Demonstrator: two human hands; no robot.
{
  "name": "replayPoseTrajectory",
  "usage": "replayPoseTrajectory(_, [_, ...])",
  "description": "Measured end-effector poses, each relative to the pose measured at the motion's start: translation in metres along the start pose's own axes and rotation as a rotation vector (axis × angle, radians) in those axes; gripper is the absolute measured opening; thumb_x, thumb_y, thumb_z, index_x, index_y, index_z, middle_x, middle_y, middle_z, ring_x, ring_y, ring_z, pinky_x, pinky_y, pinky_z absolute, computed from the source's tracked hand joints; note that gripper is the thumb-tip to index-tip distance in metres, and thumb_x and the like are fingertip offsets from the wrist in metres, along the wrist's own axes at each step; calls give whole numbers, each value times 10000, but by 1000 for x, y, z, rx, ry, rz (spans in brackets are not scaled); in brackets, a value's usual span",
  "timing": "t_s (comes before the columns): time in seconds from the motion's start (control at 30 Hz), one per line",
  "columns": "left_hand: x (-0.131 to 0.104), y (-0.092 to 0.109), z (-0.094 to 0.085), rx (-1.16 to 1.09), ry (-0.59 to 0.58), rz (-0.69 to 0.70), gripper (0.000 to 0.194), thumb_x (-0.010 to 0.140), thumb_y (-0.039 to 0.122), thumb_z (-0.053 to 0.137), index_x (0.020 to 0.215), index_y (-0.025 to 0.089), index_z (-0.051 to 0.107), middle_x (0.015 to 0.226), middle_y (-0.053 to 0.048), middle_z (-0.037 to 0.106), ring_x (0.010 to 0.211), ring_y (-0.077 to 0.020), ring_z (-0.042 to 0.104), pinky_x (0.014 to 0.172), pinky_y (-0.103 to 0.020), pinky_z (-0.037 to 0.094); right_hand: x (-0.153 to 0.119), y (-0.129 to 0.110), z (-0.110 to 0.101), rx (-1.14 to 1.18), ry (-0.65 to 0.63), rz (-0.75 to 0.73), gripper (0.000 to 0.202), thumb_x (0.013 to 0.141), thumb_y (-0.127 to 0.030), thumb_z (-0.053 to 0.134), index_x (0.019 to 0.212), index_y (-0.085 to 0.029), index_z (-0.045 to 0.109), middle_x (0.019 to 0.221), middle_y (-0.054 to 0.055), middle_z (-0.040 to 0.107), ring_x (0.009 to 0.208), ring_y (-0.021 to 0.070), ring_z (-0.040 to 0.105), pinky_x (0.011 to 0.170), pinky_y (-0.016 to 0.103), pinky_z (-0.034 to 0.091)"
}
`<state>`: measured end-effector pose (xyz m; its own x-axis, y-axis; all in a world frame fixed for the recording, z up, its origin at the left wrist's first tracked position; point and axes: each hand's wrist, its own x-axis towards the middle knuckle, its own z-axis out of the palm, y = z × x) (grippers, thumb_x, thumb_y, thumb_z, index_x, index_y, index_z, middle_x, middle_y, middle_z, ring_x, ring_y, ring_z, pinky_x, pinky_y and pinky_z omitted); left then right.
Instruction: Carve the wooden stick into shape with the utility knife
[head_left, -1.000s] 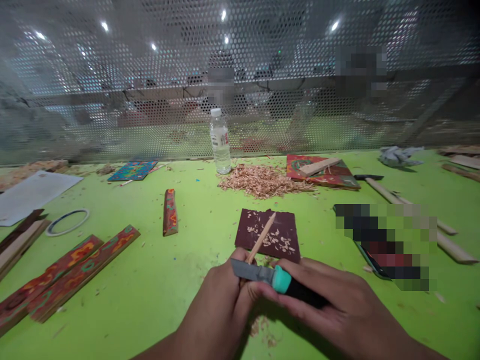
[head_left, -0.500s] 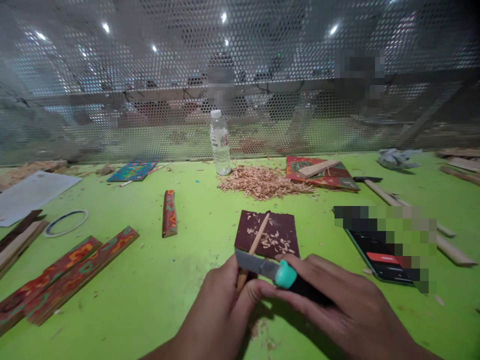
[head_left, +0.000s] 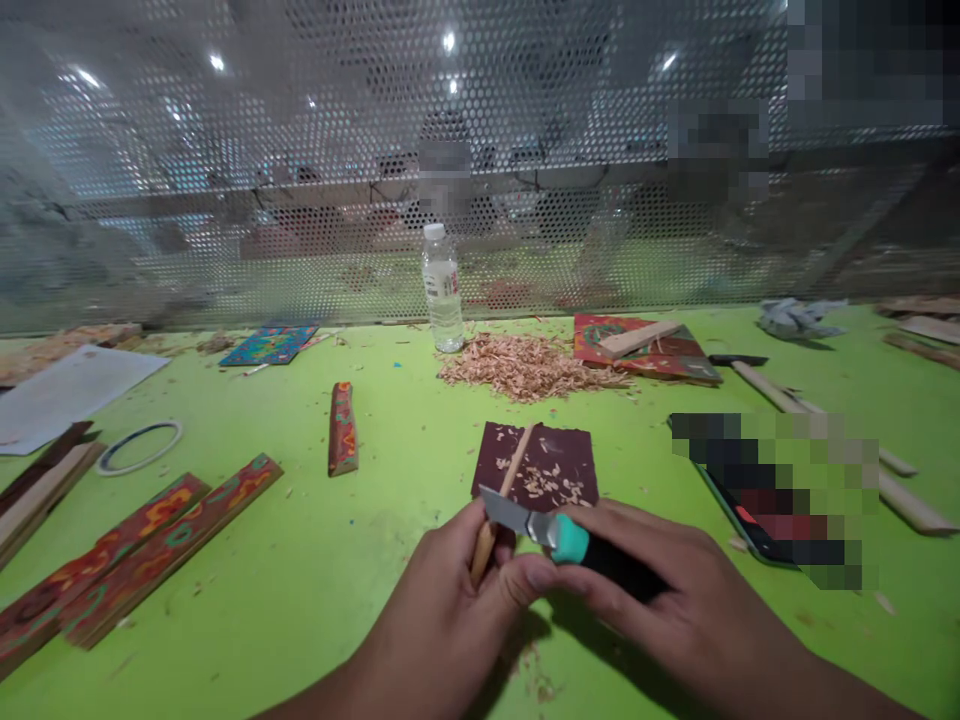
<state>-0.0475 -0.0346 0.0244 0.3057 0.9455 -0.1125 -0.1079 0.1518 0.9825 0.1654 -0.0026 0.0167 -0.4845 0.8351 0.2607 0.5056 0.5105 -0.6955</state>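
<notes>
My left hand (head_left: 457,590) is closed round a thin wooden stick (head_left: 519,460), whose tip points away over a dark brown sheet (head_left: 570,452) strewn with small shavings. In my right hand (head_left: 660,580) is a utility knife (head_left: 574,540) with a black and teal handle. Its blade lies across the stick, just above my left fingers. My left thumb touches the knife side near my right thumb.
Behind the sheet are a pile of shavings (head_left: 525,367), a water bottle (head_left: 442,290) and a red painted board (head_left: 645,348). Painted strips (head_left: 172,550) and a tape ring (head_left: 140,447) lie left. A phone (head_left: 750,500) lies right, before a perforated screen (head_left: 337,200).
The knife blade has tilted and its tip has shifted slightly right along the stick. My hands stay close together, and the whole view has moved a little.
</notes>
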Motion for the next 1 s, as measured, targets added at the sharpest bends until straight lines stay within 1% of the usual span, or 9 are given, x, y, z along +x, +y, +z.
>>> replayPoseTrajectory(0.07, [1,1,1,-98,-47,12,237,973,428,709,995,209,622,911,-1,614,896,-176,577,851,-297,468,-1,5,2,8,-15,-57,219,996,-422,687,1152,-281,749,994,46,788,854,230,745,723,302,577])
replayPoseTrajectory(0.2, [2,2,1,-173,-88,-26,277,925,403,781,926,202,591,836,40,556,768,-129,480,725,-245,416,-3,11,3,20,-21,-133,267,985,-348,715,1240,-280,748,966,47,779,800,211,738,692,284,573])
replayPoseTrajectory(0.33, [2,2,0,-60,-53,-40,195,945,335,759,936,193,625,861,32,570,792,-134,487,738,-251,411,-3,10,1,-34,14,-153,289,1007,-418,695,1230,-240,744,962,62,770,791,209,734,685,283,576])
replayPoseTrajectory(0.47, [2,4,-1,62,-18,-30,181,967,362,720,941,187,680,869,19,596,822,-152,512,766,-260,420,-3,9,1,-94,85,-202,329,1045,-476,624,1261,-245,716,959,53,756,804,194,728,720,275,569])
replayPoseTrajectory(0.6, [2,8,-1,120,8,-45,229,972,420,704,962,191,696,862,14,603,813,-157,501,758,-257,420,-2,5,-3,-94,179,-125,291,1029,-489,649,1236,-293,704,936,23,736,799,190,718,728,268,567])
replayPoseTrajectory(0.73, [3,6,-1,100,11,-68,380,1014,541,596,915,183,674,848,-5,590,834,-158,521,766,-258,438,0,-5,-10,-82,185,-36,224,1034,-429,629,1164,-260,697,969,43,763,841,208,743,709,269,581])
replayPoseTrajectory(0.8, [3,4,0,9,12,-116,456,1010,611,556,832,195,612,707,34,506,659,-113,459,616,-209,409,1,-7,-11,-72,178,-6,245,1052,-432,575,1160,-243,688,1012,68,780,884,225,755,729,286,589])
replayPoseTrajectory(0.9, [3,2,0,-214,-31,-270,551,966,710,530,700,238,432,544,114,297,425,-63,191,374,-160,201,1,-7,-9,-69,161,37,290,1055,-466,547,1149,-233,692,1028,84,794,875,239,759,745,312,589])
replayPoseTrajectory(1.0, [6,4,-3,-392,-62,-498,569,982,736,398,694,246,425,516,117,317,356,-48,108,290,-137,105,1,-6,-7,-42,159,68,292,1049,-478,552,1146,-244,696,1027,73,794,904,250,757,780,319,584])
